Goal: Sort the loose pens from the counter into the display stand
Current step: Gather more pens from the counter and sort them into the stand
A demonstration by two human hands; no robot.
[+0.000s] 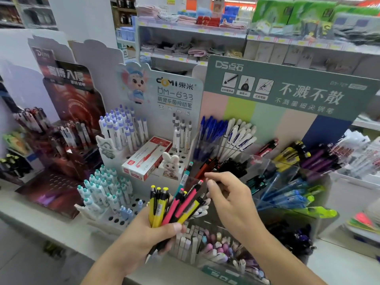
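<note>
My left hand (153, 233) grips a bundle of pens (174, 204), yellow and pink ones with black clips, fanned upward in front of the stand. My right hand (228, 199) hovers just right of the bundle with fingers loosely curled, its fingertips near the pen tops and holding nothing. Behind both hands rises the clear acrylic display stand (265, 161), whose compartments hold blue pens (211, 128), white pens (238, 138), orange and black pens (218, 167) and several others.
A white Domi stand (176, 87) with purple and teal pens is on the left, a red pen box (148, 156) lying on it. A dark red stand (67, 124) sits farther left. Erasers and pastel pens (213, 247) fill the low front trays. Shelves run behind.
</note>
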